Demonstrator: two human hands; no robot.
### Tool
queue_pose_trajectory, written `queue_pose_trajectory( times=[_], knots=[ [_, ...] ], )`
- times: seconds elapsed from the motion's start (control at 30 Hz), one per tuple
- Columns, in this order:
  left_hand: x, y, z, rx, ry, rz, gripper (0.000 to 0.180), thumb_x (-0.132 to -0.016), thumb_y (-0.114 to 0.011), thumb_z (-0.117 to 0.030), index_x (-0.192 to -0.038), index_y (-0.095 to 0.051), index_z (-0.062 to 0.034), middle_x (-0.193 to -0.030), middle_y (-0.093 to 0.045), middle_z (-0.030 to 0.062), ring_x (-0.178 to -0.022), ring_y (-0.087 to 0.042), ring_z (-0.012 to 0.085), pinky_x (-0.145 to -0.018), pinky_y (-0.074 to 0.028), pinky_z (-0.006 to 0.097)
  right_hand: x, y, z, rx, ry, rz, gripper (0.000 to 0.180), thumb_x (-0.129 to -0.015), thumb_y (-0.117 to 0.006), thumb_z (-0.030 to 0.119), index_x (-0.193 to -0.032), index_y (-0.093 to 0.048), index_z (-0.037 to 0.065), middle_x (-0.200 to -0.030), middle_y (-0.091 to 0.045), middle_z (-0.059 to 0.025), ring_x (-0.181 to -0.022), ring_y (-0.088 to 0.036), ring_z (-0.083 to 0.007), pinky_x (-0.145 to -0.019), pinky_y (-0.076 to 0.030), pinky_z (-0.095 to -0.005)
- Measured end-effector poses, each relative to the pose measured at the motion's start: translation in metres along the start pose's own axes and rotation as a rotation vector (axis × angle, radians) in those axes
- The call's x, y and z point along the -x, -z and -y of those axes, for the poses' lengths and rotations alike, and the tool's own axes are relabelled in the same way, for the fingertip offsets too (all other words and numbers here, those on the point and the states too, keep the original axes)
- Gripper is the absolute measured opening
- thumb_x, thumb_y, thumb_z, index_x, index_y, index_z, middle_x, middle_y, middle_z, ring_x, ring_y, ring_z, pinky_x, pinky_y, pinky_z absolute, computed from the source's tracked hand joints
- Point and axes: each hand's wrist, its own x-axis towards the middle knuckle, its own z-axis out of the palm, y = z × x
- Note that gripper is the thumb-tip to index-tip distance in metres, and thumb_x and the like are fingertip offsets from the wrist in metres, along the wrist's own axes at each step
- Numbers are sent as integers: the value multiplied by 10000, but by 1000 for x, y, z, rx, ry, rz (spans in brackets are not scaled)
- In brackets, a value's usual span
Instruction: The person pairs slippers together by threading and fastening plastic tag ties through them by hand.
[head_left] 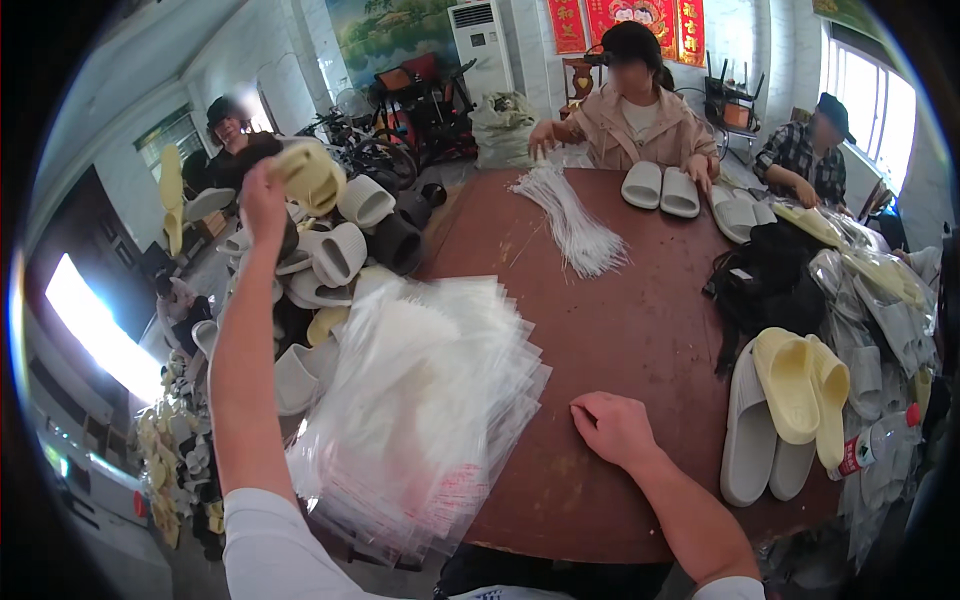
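My left hand is raised at the far left, above a heap of slippers. Its fingers are closed on a pale yellow slipper, a little blurred; whether a second one is held with it I cannot tell. On the brown table, my right hand rests loosely curled, with nothing visible in it. A thick stack of clear plastic bags lies between my arms. Right of my right hand, a yellow pair of slippers lies on top of a grey pair.
Grey, black and yellow slippers pile up along the table's left side. White plastic ties lie toward the far edge. A co-worker stands opposite, beside a grey pair. A black bag, bagged slippers and a bottle line the right.
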Motion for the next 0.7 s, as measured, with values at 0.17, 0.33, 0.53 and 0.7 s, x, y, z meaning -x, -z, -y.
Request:
queue_pose_trajectory(
  times=[0.17, 0.33, 0.53, 0.7],
  knots=[
    [-51, 53, -74, 376, 514, -1, 312, -1021, -530, -336, -1015, -599, -31, -766, -626, 88, -615, -629, 225, -543, -514, 348, 14, 8, -3, 9, 25, -42, 143, -888, -659, 187, -958, -714, 75, -888, -711, -95, -761, -689, -270, -688, -552, -351],
    [4, 60, -160, 940, 794, 273, 348, -1035, -496, -410, -947, -565, -80, -640, -567, 28, -433, -518, 115, -376, -417, 259, 23, 13, -6, -168, -107, -105, 259, -884, -701, 234, -1097, -677, 88, -883, -685, -83, -755, -680, -244, -691, -544, -349],
    [123, 58, -315, 1140, 987, 545, 364, -1044, -467, -430, -1013, -533, -74, -652, -560, 32, -446, -532, 124, -387, -452, 266, 17, 34, -9, -447, -43, -494, 754, -822, -796, 257, -1426, -409, 23, -1301, -472, -113, -1164, -535, -233, -911, -485, -360],
    [174, 69, -394, 1270, 1074, 565, 334, -1053, -463, -385, -1042, -508, -55, -708, -594, 62, -474, -566, 139, -411, -494, 282, 13, 43, -24, -323, -197, -729, 842, -779, -827, 295, -1425, -386, -16, -1366, -411, -166, -1298, -416, -295, -1074, -372, -396]
  ],
)
